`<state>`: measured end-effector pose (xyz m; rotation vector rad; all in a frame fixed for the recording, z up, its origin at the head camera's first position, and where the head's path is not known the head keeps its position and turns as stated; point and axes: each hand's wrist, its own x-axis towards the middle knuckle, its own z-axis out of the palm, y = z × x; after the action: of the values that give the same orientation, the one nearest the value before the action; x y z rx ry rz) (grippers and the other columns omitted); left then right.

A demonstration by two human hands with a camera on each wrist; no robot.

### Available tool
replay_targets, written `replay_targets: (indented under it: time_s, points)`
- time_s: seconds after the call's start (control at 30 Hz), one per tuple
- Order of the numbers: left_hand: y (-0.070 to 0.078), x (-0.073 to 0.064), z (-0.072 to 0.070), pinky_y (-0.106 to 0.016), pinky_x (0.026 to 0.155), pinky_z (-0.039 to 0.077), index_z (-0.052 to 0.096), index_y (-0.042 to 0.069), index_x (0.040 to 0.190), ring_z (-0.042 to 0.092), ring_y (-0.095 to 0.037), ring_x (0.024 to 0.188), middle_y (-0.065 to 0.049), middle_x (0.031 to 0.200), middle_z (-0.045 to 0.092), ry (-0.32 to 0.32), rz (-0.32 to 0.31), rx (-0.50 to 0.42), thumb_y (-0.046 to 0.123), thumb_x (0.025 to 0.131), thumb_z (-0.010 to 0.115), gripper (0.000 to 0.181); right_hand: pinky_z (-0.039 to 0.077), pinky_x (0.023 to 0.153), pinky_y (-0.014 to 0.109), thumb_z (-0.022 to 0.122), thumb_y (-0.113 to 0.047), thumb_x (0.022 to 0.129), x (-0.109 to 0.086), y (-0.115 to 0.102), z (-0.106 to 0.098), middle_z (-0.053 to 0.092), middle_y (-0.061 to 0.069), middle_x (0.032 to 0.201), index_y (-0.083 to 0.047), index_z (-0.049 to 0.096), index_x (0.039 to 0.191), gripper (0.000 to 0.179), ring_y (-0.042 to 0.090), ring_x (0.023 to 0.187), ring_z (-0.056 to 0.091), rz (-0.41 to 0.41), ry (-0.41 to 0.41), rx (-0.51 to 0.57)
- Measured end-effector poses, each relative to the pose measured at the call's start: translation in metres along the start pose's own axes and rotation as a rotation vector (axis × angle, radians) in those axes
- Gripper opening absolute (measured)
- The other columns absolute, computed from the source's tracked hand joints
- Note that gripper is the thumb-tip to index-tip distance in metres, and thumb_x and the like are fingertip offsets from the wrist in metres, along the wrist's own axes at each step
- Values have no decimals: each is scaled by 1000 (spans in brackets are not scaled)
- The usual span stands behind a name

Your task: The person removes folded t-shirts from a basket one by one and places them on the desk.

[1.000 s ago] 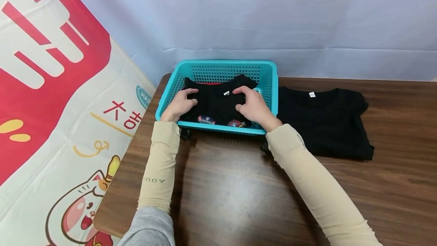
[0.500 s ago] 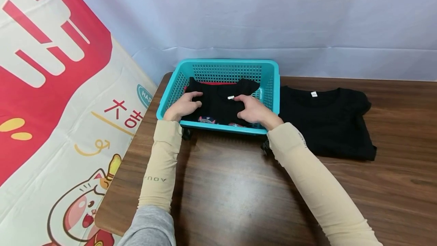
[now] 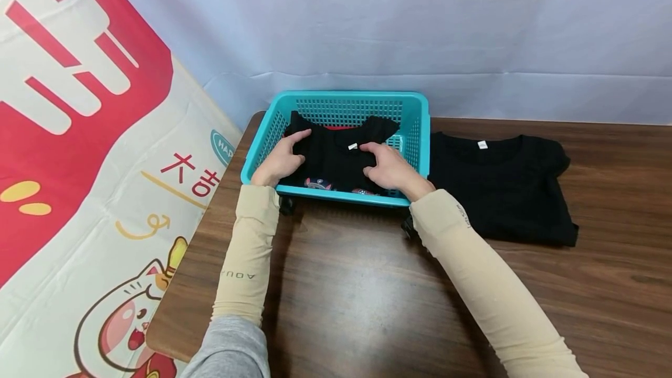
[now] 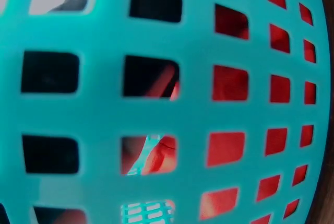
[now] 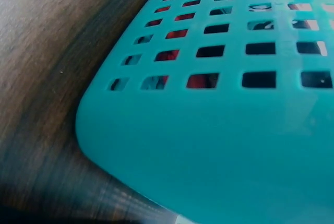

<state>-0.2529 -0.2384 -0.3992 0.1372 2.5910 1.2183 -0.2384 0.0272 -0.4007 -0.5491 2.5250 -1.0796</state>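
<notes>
Wood-grain counter (image 3: 341,284) carries the turquoise basket (image 3: 352,95) holding a black printed T-shirt (image 3: 328,159), its left shoulder higher than 0.5 seconds ago, suggesting ongoing adjustment, while left hand (image 3: 278,160) and right hand (image 3: 391,168) keep thumb and index fingers wide apart.

Head view: left forearm (image 3: 244,261), in a beige sleeve (image 3: 254,220) with grey sleeve (image 3: 231,349) below, extends from 7 o'clock, pointing just past 12. Right forearm (image 3: 485,276), likewise beige-sleeved, extends from between 4 and 5, pointing towards 11. Left hand (image 3: 280,160): index finger to 2 o'clock, thumb spread to 3. Right hand (image 3: 391,168): index finger to 10, thumb spread to 9. Other fingers hidden.
</notes>
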Motion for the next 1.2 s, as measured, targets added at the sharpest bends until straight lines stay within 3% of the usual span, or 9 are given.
replay_targets:
  time_s: [0.13, 0.23, 0.33, 0.43, 0.53, 0.63, 0.77, 1.07, 1.2]
  points:
    - [-1, 0, 1, -34, 62, 38, 28, 23, 153, 40, -26, 66, -3, 161, 20, 42, 34, -26, -3, 94, 44, 67, 27, 115, 52, 49, -8, 95, 1, 2, 1, 32, 14, 156, -5, 34, 149, 56, 36, 146, 22, -22, 30, 1]
    - [-1, 1, 2, -36, 72, 40, 30, 26, 152, 49, -26, 105, -1, 161, 21, 100, 52, -54, -2, 94, 46, 66, 20, 118, 53, 48, -6, 95, 2, 3, 1, 34, 14, 155, -6, 34, 149, 56, 37, 149, 13, -40, 76, 6]
    - [-2, 1, 2, -39, 84, 37, 33, 29, 151, 28, -20, 141, 1, 161, 21, 148, 70, -84, 0, 96, 47, 64, 24, 116, 52, 46, -4, 94, 2, 4, 1, 38, 16, 152, -6, 33, 150, 57, 37, 148, 17, -59, 124, 27]
    - [-1, 0, 1, -41, 91, 36, 34, 31, 150, 17, -20, 149, 2, 161, 22, 174, 82, -108, 4, 97, 49, 61, 26, 116, 51, 45, -4, 94, 2, 4, 0, 62, 21, 115, -8, 34, 150, 57, 37, 147, 20, -66, 166, 46]
    - [-1, 0, 1, -42, 101, 37, 35, 33, 150, 17, -19, 149, 4, 161, 22, 195, 82, -127, 7, 98, 51, 60, 32, 112, 49, 44, -3, 95, 1, 3, 0, 56, 12, 65, -9, 35, 150, 56, 42, 131, 42, -77, 201, 64]
    - [-1, 0, 0, -44, 113, 33, 36, 32, 149, 20, -19, 149, 3, 160, 24, 224, 90, -154, 10, 98, 53, 58, 44, 91, 44, 45, -2, 94, 0, 3, 0, 43, 3, 53, -10, 37, 149, 56, 43, 81, 56, -100, 245, 79]
    - [4, -3, -1, -46, 113, 33, 38, 25, 150, 28, -24, 145, -2, 159, 27, 259, 116, -203, 9, 98, 53, 56, 36, 63, 36, 46, -2, 93, -1, 2, -1, 46, 9, 67, -11, 39, 148, 55, 28, 47, 35, -122, 299, 99]
    - [30, -21, -3, -43, 112, 35, 39, 14, 149, 35, -27, 141, -7, 156, 33, 324, 175, -230, 6, 98, 52, 54, 34, 58, 35, 46, -3, 95, -4, 2, -4, 55, 18, 129, -15, 41, 147, 54, 23, 45, 31, -132, 375, 154]
    - [29, -21, -4, -43, 113, 34, 40, 14, 149, 35, -26, 141, -6, 156, 33, 330, 192, -244, 7, 97, 52, 53, 33, 58, 35, 46, -3, 95, -4, 2, -4, 54, 16, 135, -15, 41, 147, 54, 25, 52, 33, -134, 397, 172]
